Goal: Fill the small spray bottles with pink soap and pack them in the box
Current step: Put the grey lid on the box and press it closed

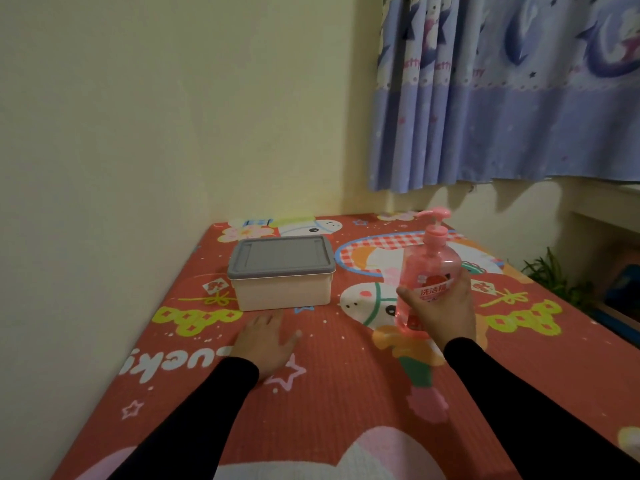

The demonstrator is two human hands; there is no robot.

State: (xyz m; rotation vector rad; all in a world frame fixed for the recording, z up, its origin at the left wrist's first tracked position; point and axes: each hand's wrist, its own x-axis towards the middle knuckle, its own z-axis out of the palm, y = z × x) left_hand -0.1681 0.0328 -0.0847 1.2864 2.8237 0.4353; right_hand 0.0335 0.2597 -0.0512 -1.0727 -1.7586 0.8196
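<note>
A clear pump bottle of pink soap (428, 268) stands upright at the right of the red patterned table cover (329, 393), and my right hand (446, 311) is wrapped around its lower half. A cream plastic box with a grey lid (281, 271) sits shut at the middle left, towards the wall. My left hand (265, 342) lies flat on the cover just in front of the box, fingers spread, holding nothing. No small spray bottles are in view.
A pale yellow wall (138, 133) runs along the table's left and far edges. A blue patterned curtain (502, 98) hangs at the upper right. A green plant (554, 275) and dark objects lie beyond the table's right edge.
</note>
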